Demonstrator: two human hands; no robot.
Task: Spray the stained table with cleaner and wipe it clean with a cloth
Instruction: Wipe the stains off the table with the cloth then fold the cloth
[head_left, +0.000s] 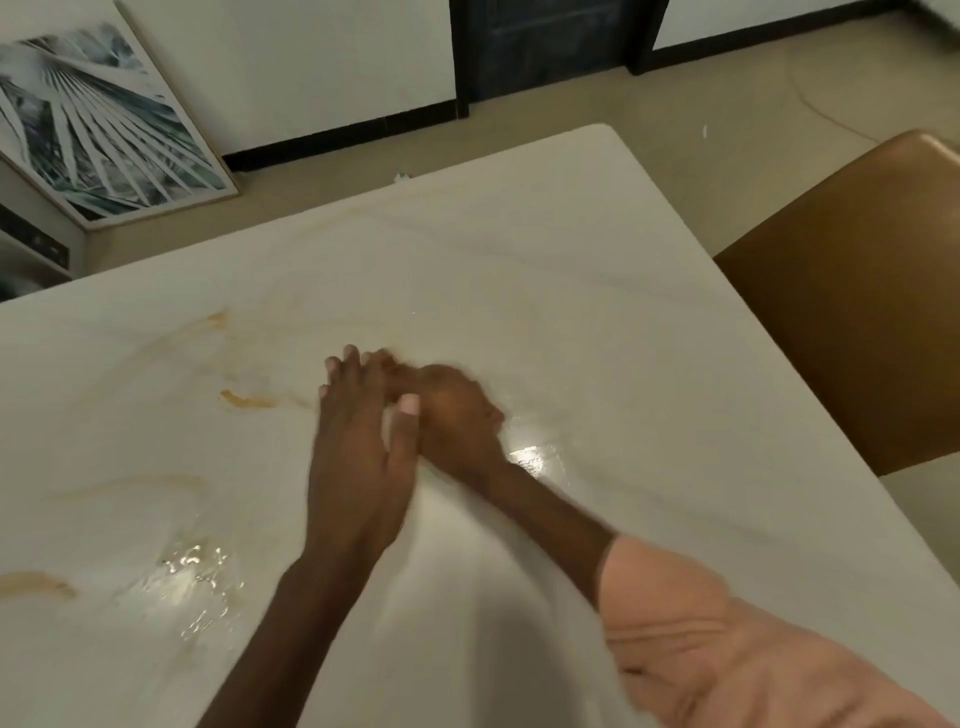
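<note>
The white marble-look table (597, 291) carries brown stains, one streak (244, 399) just left of my hands and more smears (36, 584) at the near left. Wet, shiny patches (192, 566) glisten at the near left and beside my right wrist. My left hand (358, 447) lies with fingers spread over my right hand (457, 415), which presses down on the tabletop at the middle. Both hands are motion-blurred. A pale sliver shows between them; whether it is a white cloth or bare table I cannot tell. No spray bottle is in view.
A brown padded chair (857, 312) stands against the table's right edge. A framed leaf picture (93, 119) leans on the wall at the far left, above a low shelf (31, 249). A dark door (545, 47) is at the back.
</note>
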